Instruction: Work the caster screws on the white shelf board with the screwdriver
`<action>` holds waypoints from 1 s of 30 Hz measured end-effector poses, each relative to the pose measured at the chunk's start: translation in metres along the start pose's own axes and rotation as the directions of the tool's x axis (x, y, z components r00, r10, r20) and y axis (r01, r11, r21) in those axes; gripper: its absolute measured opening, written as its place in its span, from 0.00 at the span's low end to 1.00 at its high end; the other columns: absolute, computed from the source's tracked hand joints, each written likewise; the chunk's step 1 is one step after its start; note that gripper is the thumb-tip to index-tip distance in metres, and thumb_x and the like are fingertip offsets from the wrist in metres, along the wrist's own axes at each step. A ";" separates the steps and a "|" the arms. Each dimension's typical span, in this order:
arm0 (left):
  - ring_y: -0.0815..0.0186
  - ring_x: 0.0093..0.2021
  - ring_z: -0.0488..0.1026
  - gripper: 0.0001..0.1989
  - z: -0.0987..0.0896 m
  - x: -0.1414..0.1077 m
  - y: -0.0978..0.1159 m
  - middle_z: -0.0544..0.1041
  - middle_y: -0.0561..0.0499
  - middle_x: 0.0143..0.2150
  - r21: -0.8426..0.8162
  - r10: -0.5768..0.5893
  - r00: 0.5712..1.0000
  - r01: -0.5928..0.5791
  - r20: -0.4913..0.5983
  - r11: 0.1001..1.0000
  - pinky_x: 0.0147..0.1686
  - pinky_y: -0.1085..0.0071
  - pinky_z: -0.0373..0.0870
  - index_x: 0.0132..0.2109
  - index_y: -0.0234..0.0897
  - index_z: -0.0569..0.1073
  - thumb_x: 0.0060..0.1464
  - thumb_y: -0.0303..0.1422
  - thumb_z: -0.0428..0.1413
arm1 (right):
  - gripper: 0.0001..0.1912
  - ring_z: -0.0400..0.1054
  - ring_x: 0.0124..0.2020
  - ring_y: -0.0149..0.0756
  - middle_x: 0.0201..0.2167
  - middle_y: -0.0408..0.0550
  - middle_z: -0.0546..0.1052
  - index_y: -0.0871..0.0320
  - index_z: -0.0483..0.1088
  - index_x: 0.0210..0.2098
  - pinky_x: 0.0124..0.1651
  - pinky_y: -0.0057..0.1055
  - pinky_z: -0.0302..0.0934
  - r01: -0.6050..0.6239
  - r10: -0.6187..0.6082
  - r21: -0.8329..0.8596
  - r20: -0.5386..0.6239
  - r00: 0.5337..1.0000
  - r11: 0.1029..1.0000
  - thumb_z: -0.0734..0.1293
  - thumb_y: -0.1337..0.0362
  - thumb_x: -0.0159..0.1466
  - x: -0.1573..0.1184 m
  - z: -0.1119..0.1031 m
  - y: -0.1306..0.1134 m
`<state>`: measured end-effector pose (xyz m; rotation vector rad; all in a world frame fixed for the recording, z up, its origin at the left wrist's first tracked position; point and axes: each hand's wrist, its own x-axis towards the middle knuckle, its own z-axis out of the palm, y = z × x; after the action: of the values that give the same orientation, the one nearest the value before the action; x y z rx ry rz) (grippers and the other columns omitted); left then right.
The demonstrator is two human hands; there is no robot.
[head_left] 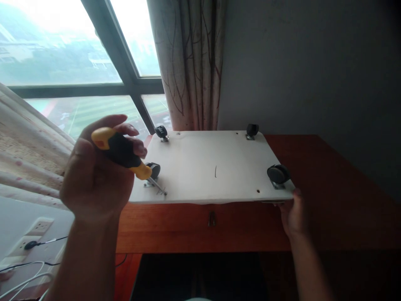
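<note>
My left hand (98,179) is closed round the black-and-yellow handle of a screwdriver (122,151). The screwdriver slants down to the right, its metal tip meeting a screw (166,193) near the front left corner of a white board (200,163). Whether the tip sits in the screw head, I cannot tell. At the front right corner, my right hand (294,215) grips the board's edge, fingers under it and thumb at the side. Black casters stand up near the corners: back left (161,132), back right (252,130), front right (278,174) and front left (154,170), the last partly behind the screwdriver.
Beneath the board is a reddish-brown wooden desk (341,188) with a small drawer handle (212,218). Curtains (191,62) hang by the window. Sockets (29,238) with a plug and cables are on the lower left wall. Small holes (258,191) dot the board.
</note>
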<state>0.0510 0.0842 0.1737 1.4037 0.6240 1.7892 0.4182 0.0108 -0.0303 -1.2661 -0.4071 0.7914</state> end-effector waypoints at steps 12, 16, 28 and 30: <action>0.68 0.24 0.69 0.22 -0.004 0.000 -0.002 0.77 0.46 0.38 -0.013 -0.029 0.997 0.030 0.073 0.999 0.20 0.70 0.69 0.49 0.34 0.76 0.56 0.46 0.64 | 0.23 0.70 0.36 0.37 0.35 0.45 0.76 0.56 0.73 0.41 0.31 0.31 0.62 -0.012 0.012 0.038 0.002 1.000 0.999 0.67 0.43 0.60 0.001 -0.001 0.002; 0.64 0.34 0.75 0.21 -0.001 -0.003 -0.001 0.75 0.43 0.44 -0.048 -0.056 0.997 0.058 0.048 0.997 0.34 0.65 0.77 0.48 0.31 0.78 0.60 0.46 0.60 | 0.21 0.71 0.36 0.37 0.36 0.45 0.76 0.55 0.73 0.40 0.32 0.31 0.62 -0.007 0.006 0.034 0.007 1.000 0.999 0.66 0.45 0.62 0.000 0.001 0.000; 0.67 0.29 0.72 0.28 -0.005 0.001 -0.006 0.75 0.45 0.38 -0.093 -0.095 0.994 0.101 0.062 0.991 0.26 0.70 0.75 0.49 0.28 0.77 0.56 0.51 0.61 | 0.23 0.68 0.31 0.33 0.33 0.44 0.76 0.56 0.74 0.38 0.27 0.28 0.59 -0.008 0.008 0.064 0.006 1.000 0.998 0.68 0.42 0.58 0.001 0.001 0.001; 0.64 0.32 0.75 0.24 -0.003 -0.002 -0.006 0.76 0.43 0.40 -0.068 -0.084 0.996 0.086 0.031 0.994 0.30 0.67 0.78 0.46 0.28 0.78 0.56 0.48 0.62 | 0.23 0.68 0.30 0.33 0.34 0.44 0.77 0.56 0.74 0.39 0.27 0.28 0.59 -0.009 0.008 0.063 0.013 1.000 0.998 0.68 0.42 0.59 0.001 0.000 0.001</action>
<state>0.0494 0.0863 0.1675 1.3344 0.5923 1.7053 0.4187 0.0118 -0.0315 -1.2057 -0.3842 0.8136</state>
